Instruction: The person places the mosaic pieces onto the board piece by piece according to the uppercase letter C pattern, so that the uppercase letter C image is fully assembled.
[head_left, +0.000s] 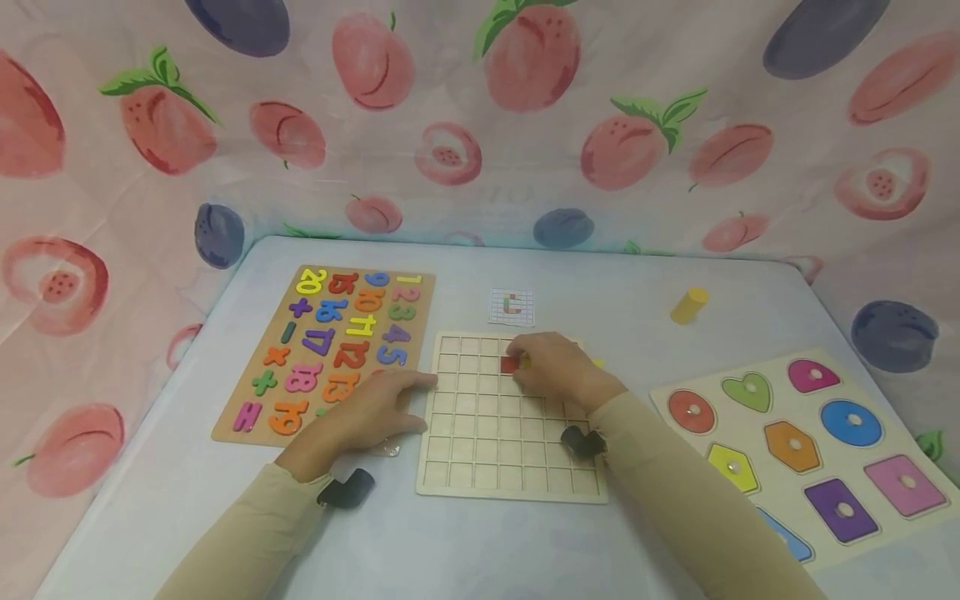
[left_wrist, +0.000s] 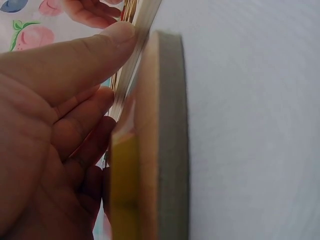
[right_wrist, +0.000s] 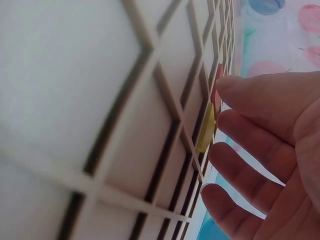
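Observation:
A pale wooden grid board (head_left: 487, 450) lies in the middle of the table. My right hand (head_left: 558, 367) is over its upper part, the thumb at a red square tile (head_left: 508, 365) set in a cell. Beside the red one, a yellow tile (right_wrist: 206, 129) sits by the fingertips, partly covered by the hand in the head view. The right fingers look loosely bent, with no piece between them. My left hand (head_left: 375, 408) rests at the board's left edge, thumb and fingertips against the rim. Its palm is over the number board (head_left: 232, 421).
A small printed pattern card (head_left: 512, 307) lies behind the grid board. Further right stands a yellow cylinder (head_left: 689, 306). The shape puzzle board (head_left: 772, 504) with knobbed pieces is at the right. A fruit-printed curtain (head_left: 510, 150) hangs behind the table.

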